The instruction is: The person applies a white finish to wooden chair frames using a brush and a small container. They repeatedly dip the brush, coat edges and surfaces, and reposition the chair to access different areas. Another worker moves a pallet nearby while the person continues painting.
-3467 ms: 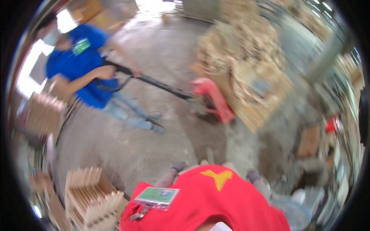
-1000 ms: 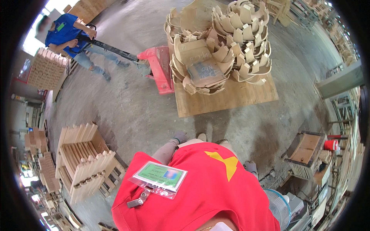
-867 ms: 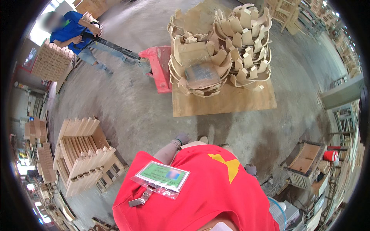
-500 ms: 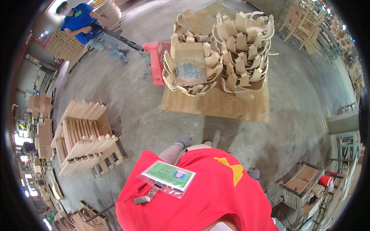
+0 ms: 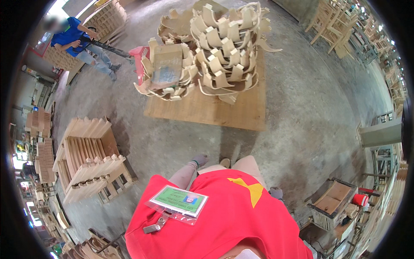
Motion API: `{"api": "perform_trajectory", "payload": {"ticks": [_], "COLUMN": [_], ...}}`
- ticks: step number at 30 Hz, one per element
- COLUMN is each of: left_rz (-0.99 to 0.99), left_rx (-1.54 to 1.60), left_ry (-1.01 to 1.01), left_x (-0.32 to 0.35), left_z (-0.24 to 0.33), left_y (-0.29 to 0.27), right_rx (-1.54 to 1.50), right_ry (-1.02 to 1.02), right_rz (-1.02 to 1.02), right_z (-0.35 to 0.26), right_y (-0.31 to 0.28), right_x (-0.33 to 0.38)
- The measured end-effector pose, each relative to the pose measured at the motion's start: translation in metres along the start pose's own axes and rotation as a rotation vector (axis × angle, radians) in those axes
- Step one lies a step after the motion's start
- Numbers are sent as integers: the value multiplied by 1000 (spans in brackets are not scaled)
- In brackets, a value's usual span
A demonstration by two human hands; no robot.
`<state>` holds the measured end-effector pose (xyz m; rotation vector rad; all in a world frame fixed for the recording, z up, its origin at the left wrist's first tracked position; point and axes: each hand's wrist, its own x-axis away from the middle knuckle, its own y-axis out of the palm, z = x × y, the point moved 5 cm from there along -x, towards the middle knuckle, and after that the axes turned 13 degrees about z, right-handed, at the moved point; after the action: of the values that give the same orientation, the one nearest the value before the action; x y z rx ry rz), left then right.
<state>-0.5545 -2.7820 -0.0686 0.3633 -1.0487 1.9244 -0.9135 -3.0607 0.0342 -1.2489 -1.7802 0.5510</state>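
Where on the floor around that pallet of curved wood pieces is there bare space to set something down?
Bare concrete lies between the wooden pallet and the person's feet, and wide to its right up to the grey post. The pallet's front strip is bare too. Crowded: the stacked curved pieces, the slatted frames at left, the cluttered crate at lower right.

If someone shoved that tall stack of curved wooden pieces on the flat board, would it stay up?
Probably not for long. The stack of curved wooden pieces is tall and loosely nested, with ends jutting out unevenly, so a push would likely topple or scatter it. Each piece looks stiff. The flat board beneath lies flat and seems steadier.
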Motion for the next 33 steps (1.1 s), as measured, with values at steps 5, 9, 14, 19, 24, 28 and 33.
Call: {"api": "perform_trajectory", "payload": {"ticks": [5, 9, 14, 19, 24, 28, 33], "left_rz": [88, 135, 124, 181, 353, 399, 531], "left_rx": [-48, -106, 78, 28, 257, 300, 451], "left_ry": [32, 125, -126, -170, -219, -191, -259], "left_x": [-10, -9, -19, -42, -91, -109, -100], "left_z": [73, 128, 189, 264, 356, 437, 482], "left_y": [67, 132, 193, 232, 257, 289, 361], "right_rx": [21, -54, -84, -40, 108, 239, 391], "right_ry": [95, 259, 135, 29, -132, -203, -263], "right_rz": [-69, -111, -267, -351, -389, -403, -478], "right_z": [35, 67, 60, 4, -30, -38, -46], "right_y": [-67, -104, -120, -133, -162, -184, -189], "right_x": [-87, -182, -308, -420, -527, -621, -681]}}
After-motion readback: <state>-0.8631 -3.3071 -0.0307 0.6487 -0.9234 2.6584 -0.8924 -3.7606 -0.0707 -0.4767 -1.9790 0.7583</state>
